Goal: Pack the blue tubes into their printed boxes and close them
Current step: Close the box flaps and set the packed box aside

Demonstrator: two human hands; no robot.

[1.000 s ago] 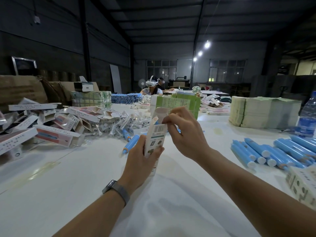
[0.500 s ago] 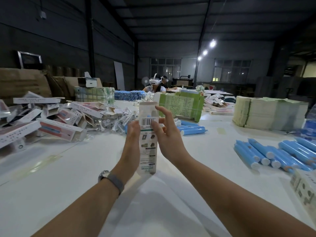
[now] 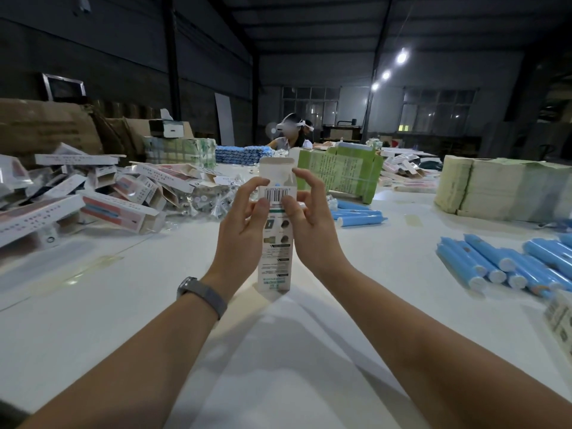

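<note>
White table (image 3: pixel 93 320), printed box (image 3: pixel 276 243) upright, top flap open, both hands' fingers (image 3: pixel 258 184) pinching its upper sides

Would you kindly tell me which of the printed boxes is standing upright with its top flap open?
The tall white printed box held between both hands; the boxes heaped at the left lie on their sides.

head cam | faces forward-down | close over table (image 3: pixel 93 320) | single view
</note>
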